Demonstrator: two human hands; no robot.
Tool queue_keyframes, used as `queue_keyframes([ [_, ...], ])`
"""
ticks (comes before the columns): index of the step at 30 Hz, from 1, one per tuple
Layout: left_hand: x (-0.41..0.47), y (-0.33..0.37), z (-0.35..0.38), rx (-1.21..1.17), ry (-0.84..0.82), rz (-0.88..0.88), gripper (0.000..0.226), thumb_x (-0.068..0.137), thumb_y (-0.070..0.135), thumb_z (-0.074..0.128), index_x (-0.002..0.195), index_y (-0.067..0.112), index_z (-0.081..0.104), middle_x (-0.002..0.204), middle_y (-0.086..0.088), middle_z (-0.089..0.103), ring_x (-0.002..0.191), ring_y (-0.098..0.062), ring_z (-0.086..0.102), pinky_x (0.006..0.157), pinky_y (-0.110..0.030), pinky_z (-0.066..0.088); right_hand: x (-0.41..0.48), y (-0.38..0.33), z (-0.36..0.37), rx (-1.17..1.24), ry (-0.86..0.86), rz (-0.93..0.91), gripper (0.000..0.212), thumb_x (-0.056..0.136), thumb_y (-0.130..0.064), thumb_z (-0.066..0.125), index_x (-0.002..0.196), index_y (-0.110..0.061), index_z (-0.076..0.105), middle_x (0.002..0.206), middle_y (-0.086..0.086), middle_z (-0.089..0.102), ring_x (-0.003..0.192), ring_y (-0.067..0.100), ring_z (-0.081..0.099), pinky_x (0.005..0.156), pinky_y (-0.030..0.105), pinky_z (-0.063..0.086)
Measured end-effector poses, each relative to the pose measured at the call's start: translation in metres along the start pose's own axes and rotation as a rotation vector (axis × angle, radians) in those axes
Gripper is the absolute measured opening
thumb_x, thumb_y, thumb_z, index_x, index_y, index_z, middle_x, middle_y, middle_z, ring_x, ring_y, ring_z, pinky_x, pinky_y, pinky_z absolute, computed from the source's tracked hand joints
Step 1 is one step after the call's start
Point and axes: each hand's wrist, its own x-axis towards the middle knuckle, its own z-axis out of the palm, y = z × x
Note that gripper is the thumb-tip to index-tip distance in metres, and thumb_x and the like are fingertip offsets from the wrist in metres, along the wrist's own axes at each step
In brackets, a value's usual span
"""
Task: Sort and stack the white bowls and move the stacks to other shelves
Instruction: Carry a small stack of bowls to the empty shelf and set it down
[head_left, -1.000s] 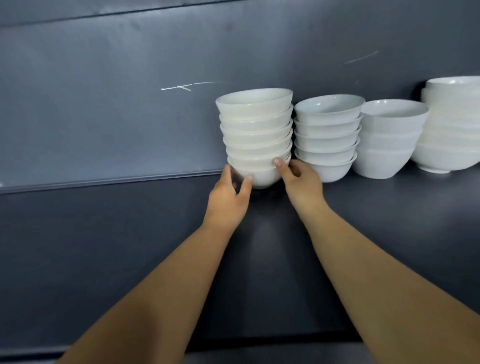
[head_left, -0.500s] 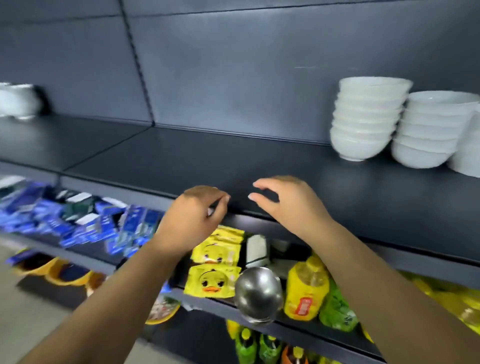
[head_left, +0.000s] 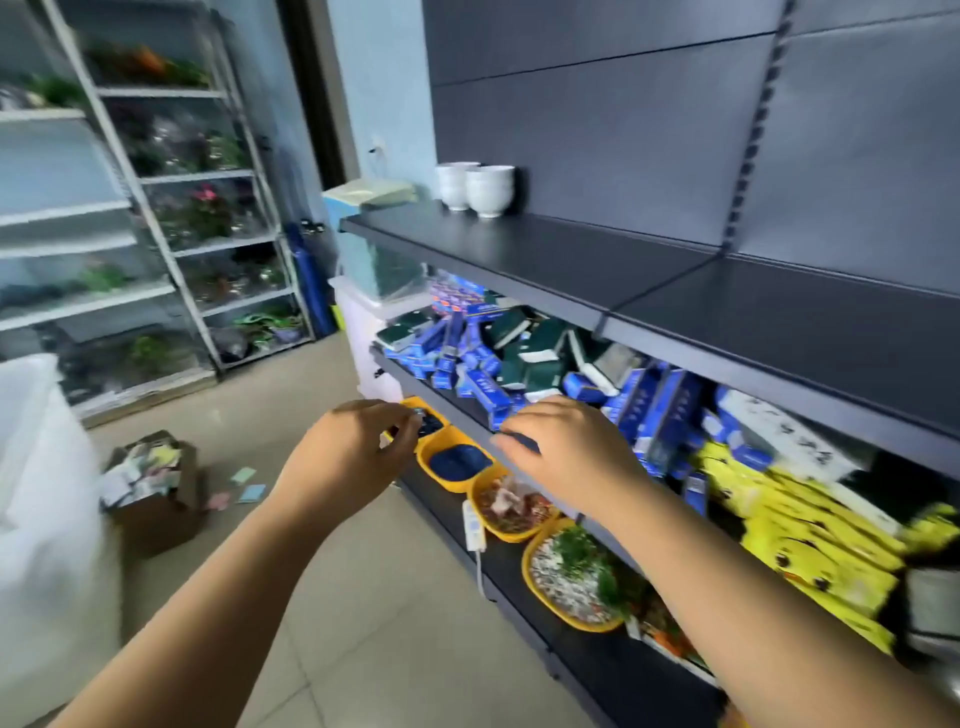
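**Both hands free; bowls at the far end of the top shelf**

Your left hand (head_left: 348, 457) and right hand (head_left: 569, 452) hang side by side in front of the shelving. There is a gap between them, and the fingers are loosely curled and hold nothing. Your right hand is above the front edge of the middle shelf (head_left: 447, 402). Your left is further out, on the aisle side.

The white bowls (head_left: 478, 187) stand well away from you in two short stacks, just beside each other. They are at the far end of the top shelf (head_left: 545, 249), close to the dark back panel (head_left: 623, 145). That shelf's front lip runs from there straight toward you, with a seam where two sections meet.

Below it, the middle shelf is crowded to its edge with blue boxes (head_left: 649, 410) and yellow packets (head_left: 810, 525). Yellow dishes (head_left: 525, 571) line the front of the bottom shelf (head_left: 597, 670), which juts further into the aisle.

On your left, tiled floor (head_left: 389, 623) runs along the shelving. A cardboard box (head_left: 156, 514) sits on it with paper slips (head_left: 252, 492) scattered beside it. A blurred white bulk (head_left: 47, 519) fills the near left, and a white rack (head_left: 218, 249) of plants stands against the far wall.
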Motion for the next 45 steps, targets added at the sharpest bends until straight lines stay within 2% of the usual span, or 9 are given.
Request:
queue_keyframes([
  [6, 0.009, -0.09, -0.042, 0.026, 0.033, -0.038, 0.05, 0.078, 0.047, 0.035, 0.078, 0.012, 0.071, 0.077, -0.005, 0.072, 0.076, -0.013, 0.048, 0.059, -0.027, 0.038, 0.073, -0.059, 0.054, 0.049, -0.018, -0.072, 0.051, 0.079, -0.045, 0.036, 0.064, -0.012, 0.07, 0.061, 0.002, 0.067, 0.064, 0.026, 0.062, 0.054, 0.032, 0.051],
  [12, 0.04, -0.152, -0.044, 0.068, 0.035, -0.088, 0.044, 0.079, 0.044, 0.042, 0.081, 0.013, 0.072, 0.081, -0.002, 0.073, 0.07, -0.02, 0.06, 0.064, -0.025, 0.044, 0.136, -0.056, 0.087, 0.007, -0.116, -0.082, 0.041, 0.093, -0.043, 0.043, 0.099, -0.011, 0.069, 0.103, 0.003, 0.068, 0.103, 0.023, 0.054, 0.084, 0.034, 0.042],
  [15, 0.064, -0.182, -0.036, 0.099, 0.027, -0.104, 0.038, 0.078, 0.037, 0.044, 0.083, 0.012, 0.072, 0.083, -0.003, 0.073, 0.074, -0.024, 0.062, 0.066, -0.024, 0.042, 0.172, -0.047, 0.112, -0.016, -0.124, -0.074, 0.041, 0.092, -0.043, 0.043, 0.096, -0.011, 0.069, 0.097, 0.005, 0.069, 0.1, 0.024, 0.055, 0.082, 0.035, 0.043],
  [19, 0.112, -0.23, -0.016, 0.114, 0.013, -0.114, 0.023, 0.088, 0.028, 0.055, 0.088, 0.012, 0.072, 0.089, -0.002, 0.073, 0.079, -0.024, 0.061, 0.068, -0.024, 0.04, 0.229, -0.03, 0.156, -0.002, -0.006, -0.047, 0.044, 0.08, -0.042, 0.042, 0.064, -0.009, 0.068, 0.064, 0.007, 0.066, 0.072, 0.028, 0.06, 0.059, 0.031, 0.046],
  [23, 0.176, -0.285, 0.01, 0.122, -0.058, -0.123, 0.018, 0.089, 0.021, 0.056, 0.093, 0.012, 0.071, 0.093, -0.003, 0.071, 0.076, -0.019, 0.056, 0.069, -0.025, 0.04, 0.292, -0.008, 0.202, 0.069, -0.069, -0.005, 0.037, 0.086, -0.038, 0.05, 0.081, -0.006, 0.069, 0.082, 0.01, 0.068, 0.089, 0.028, 0.057, 0.068, 0.033, 0.042],
  [28, 0.237, -0.345, 0.034, 0.131, -0.088, -0.156, 0.019, 0.09, 0.021, 0.054, 0.094, 0.011, 0.07, 0.095, -0.005, 0.071, 0.085, -0.023, 0.06, 0.07, -0.025, 0.038, 0.36, 0.018, 0.245, 0.076, -0.094, 0.02, 0.039, 0.087, -0.037, 0.05, 0.088, -0.003, 0.069, 0.089, 0.013, 0.069, 0.094, 0.031, 0.058, 0.07, 0.035, 0.044],
  [33, 0.29, -0.386, 0.054, 0.093, -0.109, -0.152, 0.02, 0.09, 0.019, 0.053, 0.094, 0.011, 0.071, 0.097, -0.006, 0.071, 0.077, -0.022, 0.055, 0.066, -0.023, 0.032, 0.415, 0.037, 0.275, 0.079, -0.134, 0.076, 0.028, 0.088, -0.029, 0.056, 0.09, -0.003, 0.069, 0.094, 0.014, 0.069, 0.098, 0.032, 0.056, 0.075, 0.038, 0.045],
  [42, 0.449, -0.447, 0.104, -0.064, -0.205, 0.119, 0.029, 0.091, 0.028, 0.048, 0.093, 0.009, 0.069, 0.095, -0.011, 0.07, 0.086, -0.027, 0.059, 0.069, -0.029, 0.036, 0.524, 0.099, 0.294, -0.093, -0.038, 0.316, 0.03, 0.089, -0.034, 0.055, 0.095, -0.009, 0.07, 0.099, 0.01, 0.069, 0.098, 0.031, 0.057, 0.083, 0.038, 0.045],
  [45, 0.506, -0.458, 0.115, -0.126, -0.228, 0.278, 0.049, 0.081, 0.044, 0.036, 0.087, 0.007, 0.069, 0.09, -0.014, 0.07, 0.081, -0.03, 0.059, 0.069, -0.03, 0.036, 0.554, 0.118, 0.29, -0.123, -0.013, 0.471, 0.03, 0.088, -0.033, 0.055, 0.095, -0.008, 0.069, 0.099, 0.013, 0.069, 0.098, 0.033, 0.056, 0.083, 0.039, 0.044],
])
